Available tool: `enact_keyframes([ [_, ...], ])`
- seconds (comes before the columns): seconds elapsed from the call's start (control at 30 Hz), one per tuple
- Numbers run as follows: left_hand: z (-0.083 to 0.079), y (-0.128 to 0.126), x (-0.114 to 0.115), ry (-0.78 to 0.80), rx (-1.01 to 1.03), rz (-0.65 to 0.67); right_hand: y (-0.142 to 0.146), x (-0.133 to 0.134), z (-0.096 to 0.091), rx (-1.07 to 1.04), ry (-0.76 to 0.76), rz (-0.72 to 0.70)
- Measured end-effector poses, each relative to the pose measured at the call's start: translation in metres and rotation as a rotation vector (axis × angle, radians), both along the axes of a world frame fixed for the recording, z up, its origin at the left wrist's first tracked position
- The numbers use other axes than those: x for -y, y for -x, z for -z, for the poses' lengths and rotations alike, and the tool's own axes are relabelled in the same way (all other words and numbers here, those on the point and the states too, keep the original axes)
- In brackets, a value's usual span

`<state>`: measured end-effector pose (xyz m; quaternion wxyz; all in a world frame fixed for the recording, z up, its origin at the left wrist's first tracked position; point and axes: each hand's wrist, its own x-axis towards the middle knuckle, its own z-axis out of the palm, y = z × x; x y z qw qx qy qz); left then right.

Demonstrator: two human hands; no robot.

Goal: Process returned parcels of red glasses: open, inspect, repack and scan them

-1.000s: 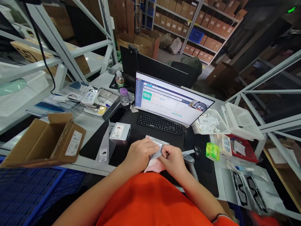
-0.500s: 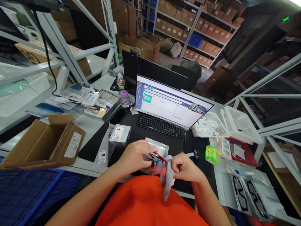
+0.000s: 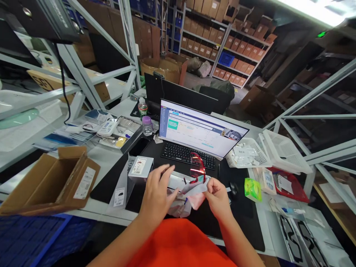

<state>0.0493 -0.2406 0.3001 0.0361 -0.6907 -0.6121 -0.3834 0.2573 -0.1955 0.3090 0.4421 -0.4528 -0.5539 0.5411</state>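
Note:
My right hand (image 3: 218, 196) pinches the edge of a light grey cloth (image 3: 197, 188), which looks like a soft pouch. Red-framed glasses with a shiny red lens (image 3: 198, 168) stick up from the cloth, tilted on end in front of the keyboard. To the left, my left hand (image 3: 156, 193) is open, its fingers apart and its thumb close to the cloth. Beneath and between the hands lie crumpled clear plastic (image 3: 180, 208) and something pinkish (image 3: 197, 201). Behind them a white open box (image 3: 175, 181) is partly covered.
A grey-white box (image 3: 142, 167) stands left of my hands, beside an open cardboard carton (image 3: 52, 185). Beyond are the keyboard (image 3: 176, 152) and monitor (image 3: 200, 128). On the right lie a mouse (image 3: 233, 190), a green packet (image 3: 252, 189) and a white basket (image 3: 249, 154).
My left hand has let go of the red glasses and moved left, its fingers spreading. The glasses now stand higher and farther forward. The grey cloth has swung from hanging down to lying across.

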Motion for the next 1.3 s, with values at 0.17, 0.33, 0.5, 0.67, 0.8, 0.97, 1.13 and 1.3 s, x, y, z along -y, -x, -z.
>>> enact_keyframes([
  [0.17, 0.019, -0.022, 0.018, -0.034, -0.048, 0.128, 0.007, 0.012, 0.009, -0.085, 0.074, -0.027],
  [0.33, 0.016, -0.044, 0.017, -0.216, -0.152, 0.069, 0.020, 0.033, 0.013, 0.130, -0.109, 0.072],
  [0.5, 0.009, -0.041, 0.009, -0.127, 0.006, 0.311, 0.014, 0.035, 0.001, 0.064, -0.077, 0.205],
  [0.67, 0.003, -0.036, 0.003, -0.060, -0.006, 0.486, 0.003, 0.000, -0.021, -0.452, 0.244, 0.307],
  [0.8, 0.009, -0.035, 0.004, -0.087, -0.088, 0.383, 0.013, -0.008, -0.028, -0.578, 0.351, 0.241],
  [0.97, 0.024, -0.031, 0.000, -0.210, -0.104, 0.152, 0.050, 0.026, -0.012, -0.416, 0.203, 0.242],
  [1.13, 0.027, -0.031, -0.001, -0.259, -0.132, 0.137, 0.061, 0.026, -0.011, -0.533, 0.270, 0.299],
  [1.3, 0.018, -0.034, 0.005, -0.147, -0.143, 0.169, 0.045, -0.014, -0.034, -0.620, 0.378, 0.305],
])
